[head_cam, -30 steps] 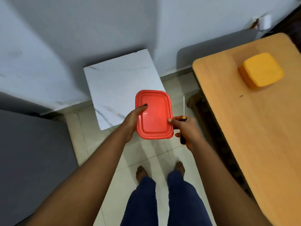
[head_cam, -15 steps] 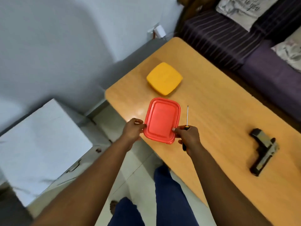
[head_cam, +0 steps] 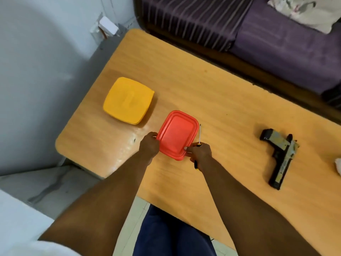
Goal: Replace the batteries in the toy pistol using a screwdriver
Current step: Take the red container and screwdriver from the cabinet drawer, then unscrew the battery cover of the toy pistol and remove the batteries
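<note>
A red lidded plastic box point(head_cam: 177, 134) is over the wooden table point(head_cam: 212, 100), held between both hands. My left hand point(head_cam: 149, 145) grips its left edge. My right hand point(head_cam: 200, 151) pinches its near right corner with the thumb while also holding a thin screwdriver point(head_cam: 199, 137) with a black and yellow handle, shaft pointing away from me. The toy pistol point(head_cam: 280, 157), black with a worn grey slide, lies flat on the table far to the right, untouched.
A yellow lidded box point(head_cam: 128, 100) sits on the table's left end. A purple striped sofa point(head_cam: 258, 30) runs along the table's far side. A white cloth point(head_cam: 338, 166) shows at the right edge. A wall is on the left, and my legs are below the table's near edge.
I have turned from the white marble stool to the table, carrying the red box and screwdriver over the tabletop. The pistol and sofa have come into view.
</note>
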